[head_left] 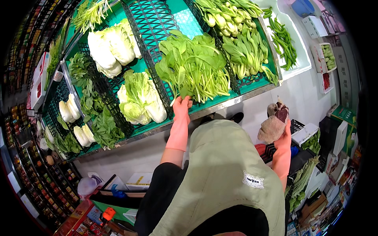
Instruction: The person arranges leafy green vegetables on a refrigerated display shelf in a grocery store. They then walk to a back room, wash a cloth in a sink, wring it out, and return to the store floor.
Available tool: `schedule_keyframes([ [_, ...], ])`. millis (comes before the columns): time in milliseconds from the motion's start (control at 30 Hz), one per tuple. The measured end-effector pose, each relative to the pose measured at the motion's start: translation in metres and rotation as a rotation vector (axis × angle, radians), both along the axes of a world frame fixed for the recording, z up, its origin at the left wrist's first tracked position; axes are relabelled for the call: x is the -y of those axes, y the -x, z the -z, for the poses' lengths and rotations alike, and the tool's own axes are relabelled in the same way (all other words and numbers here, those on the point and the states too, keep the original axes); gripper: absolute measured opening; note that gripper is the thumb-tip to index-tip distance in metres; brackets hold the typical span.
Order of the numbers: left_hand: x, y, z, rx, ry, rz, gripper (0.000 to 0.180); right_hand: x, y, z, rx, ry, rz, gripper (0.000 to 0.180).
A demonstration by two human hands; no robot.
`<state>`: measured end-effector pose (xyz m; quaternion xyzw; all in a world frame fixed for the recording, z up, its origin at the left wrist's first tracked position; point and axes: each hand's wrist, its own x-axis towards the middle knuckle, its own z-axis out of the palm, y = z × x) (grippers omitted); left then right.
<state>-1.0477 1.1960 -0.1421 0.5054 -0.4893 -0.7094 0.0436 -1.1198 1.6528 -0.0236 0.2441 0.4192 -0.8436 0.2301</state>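
1. Grey flooring surrounds a tilted, teal-lined vegetable surface [244, 96] with a metal rim and black lattice dividers [151, 43].
2. One white, scallop-edged label [253, 180] bearing dark lettering is fixed to the olive apron [224, 157].
3. Long-stemmed leafy greens [193, 65], smooth-leaved and loosely heaped, lie at the surface's near edge, between ribbed napa cabbages [141, 100] and pale-stemmed bok choy [246, 55]. Beyond the surface's right edge, glossy green chillies [284, 43] fill a white foam box [304, 59].
4. At that near edge, the coral-gloved left hand [182, 108] reaches forward to the greens' lowest leaf; its fingers are curled together, but I cannot tell whether they pinch it.
5. Off the near edge, towards the right corner, the coral-gloved right hand [286, 135] holds up a crumpled beige-and-maroon cloth [272, 126], its fingers closed on it and mostly hidden.
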Motion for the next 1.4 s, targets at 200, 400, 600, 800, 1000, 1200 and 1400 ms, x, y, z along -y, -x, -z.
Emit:
schedule_keyframes([
  [200, -0.009, -0.002, 0.004, -0.056, -0.156, -0.101, 0.029, 0.005, -0.001, -0.009, -0.030, -0.025, 0.038, 0.057],
  [400, -0.004, -0.018, 0.055, -0.083, 0.295, 0.231, 0.045, -0.006, -0.002, 0.001, 0.029, 0.025, 0.056, 0.057],
  [600, -0.002, -0.009, 0.016, -0.022, 0.010, -0.065, 0.022, -0.004, -0.009, -0.002, -0.032, -0.054, 0.072, 0.058],
  [800, 0.004, -0.027, 0.019, -0.071, -0.035, -0.069, 0.016, -0.001, -0.008, -0.015, -0.031, 0.016, 0.073, 0.056],
  [1000, 0.009, -0.034, 0.003, -0.106, -0.170, 0.116, 0.012, -0.014, -0.013, -0.001, 0.001, -0.044, 0.112, 0.055],
  [1200, 0.003, -0.029, -0.024, -0.065, -0.053, -0.006, 0.023, -0.004, -0.006, -0.012, -0.040, -0.030, 0.099, 0.054],
  [1400, -0.029, -0.016, -0.081, -0.263, 0.584, 0.310, 0.029, -0.029, -0.014, -0.005, 0.052, -0.062, 0.263, 0.059],
])
